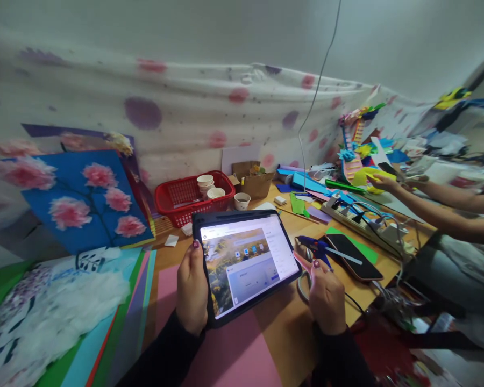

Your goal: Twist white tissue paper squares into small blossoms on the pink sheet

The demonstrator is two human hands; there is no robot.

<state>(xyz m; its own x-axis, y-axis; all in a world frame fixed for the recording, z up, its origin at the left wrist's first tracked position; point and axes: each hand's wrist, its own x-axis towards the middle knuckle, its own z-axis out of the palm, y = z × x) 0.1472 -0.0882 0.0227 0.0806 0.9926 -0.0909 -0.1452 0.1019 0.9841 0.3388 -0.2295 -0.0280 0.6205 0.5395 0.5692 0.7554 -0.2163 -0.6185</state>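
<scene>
A tablet (242,263) in a dark case, its screen lit with icons and a menu panel at the right, is tilted above the table. My left hand (192,290) is closed on its left edge, thumb on the front. Beside the right edge is my right hand (326,295), index finger stretched toward the screen and the other fingers curled; whether the fingertip touches cannot be made out. Just behind that hand lie a blue glue gun (317,246) and a phone (354,257). Under the tablet is a pink paper sheet (242,355).
A red basket (181,215) holds paper cups; another cup (242,201) stands beside it. Flower artwork (80,204) leans at the left above coloured sheets (84,349). A power strip (363,223) with cables lies right. Another person's hand (381,181) holds yellow paper (363,176).
</scene>
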